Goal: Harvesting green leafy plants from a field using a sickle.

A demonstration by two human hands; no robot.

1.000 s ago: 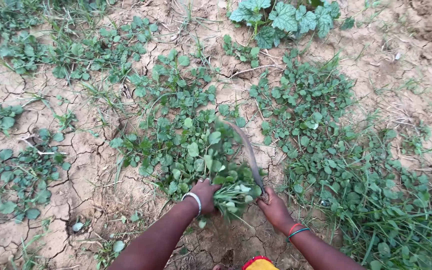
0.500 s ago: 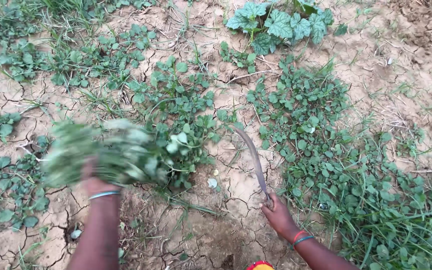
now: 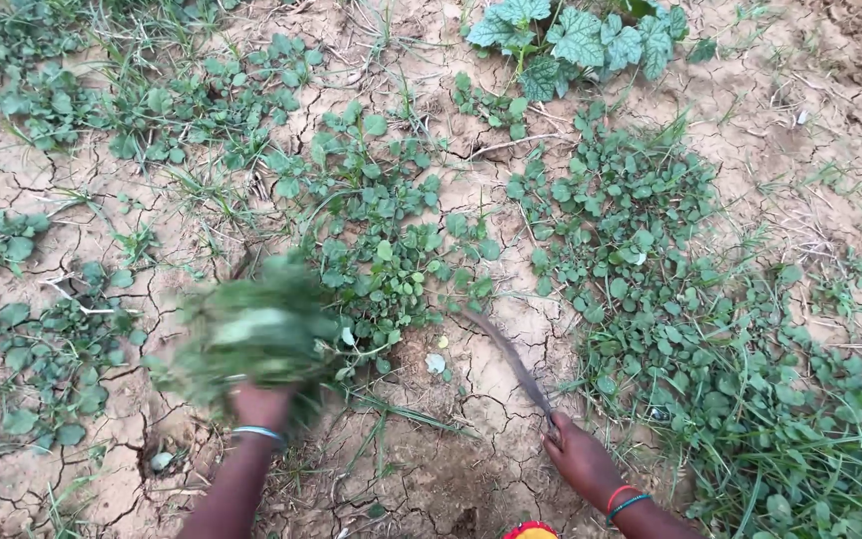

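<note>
My left hand (image 3: 257, 406) grips a blurred bunch of cut green weeds (image 3: 251, 334), held just above the cracked soil at lower left. A silver bangle sits on that wrist. My right hand (image 3: 581, 459) is closed on the handle of a curved sickle (image 3: 511, 361), whose dark blade points up and left over bare dry earth. Red and blue bangles ring the right wrist. A patch of low round-leaved weeds (image 3: 381, 250) grows between and beyond the two hands.
Dry cracked soil (image 3: 471, 469) lies around my hands. A dense weed and grass patch (image 3: 710, 329) spreads to the right. A broad-leaved plant (image 3: 571, 40) stands at the top. More low weeds (image 3: 32, 339) grow at the left.
My left hand pulled a bunch of weeds away from the sickle, swung it out to the left, then brought it partway back right. The right hand with the sickle barely moved.
</note>
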